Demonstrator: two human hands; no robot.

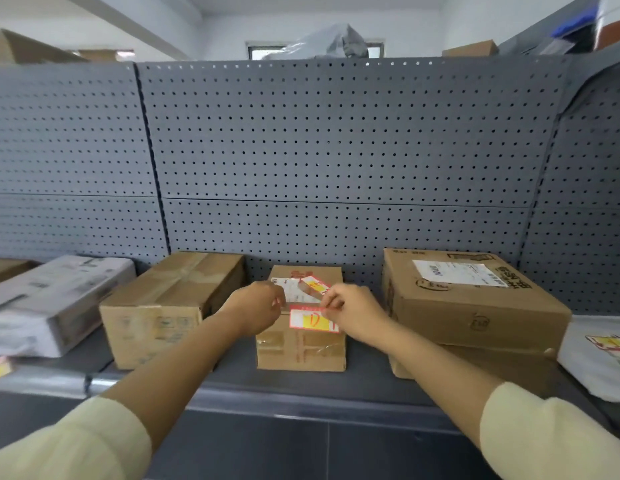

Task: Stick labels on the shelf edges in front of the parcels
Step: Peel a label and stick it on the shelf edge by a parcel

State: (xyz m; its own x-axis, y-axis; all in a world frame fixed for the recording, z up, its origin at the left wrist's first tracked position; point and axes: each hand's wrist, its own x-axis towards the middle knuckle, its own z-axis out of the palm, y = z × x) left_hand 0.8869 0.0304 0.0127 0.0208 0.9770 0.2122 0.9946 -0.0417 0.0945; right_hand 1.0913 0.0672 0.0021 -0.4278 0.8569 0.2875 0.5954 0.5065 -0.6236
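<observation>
while both hands (256, 308) (353, 315) pinch it, the label (313, 318) hangs between their grips above the small parcel (301, 351)

The back panel (336, 133) looked like matt grey painted metal, punched all over with small round holes. The shelf (301, 386) was the same matt grey, its front edge (301, 407) smooth with a faint sheen. The boxes (170, 306) were plain brown cardboard, dull and slightly creased, with glossy clear tape across the small box (301, 351). A label (313, 320) was smooth paper, white and yellow with a red border. The parcel (52, 303) at left was wrapped in shiny, wrinkled grey plastic film. Both sleeves (76, 445) were soft, pale cream ribbed cloth.
</observation>
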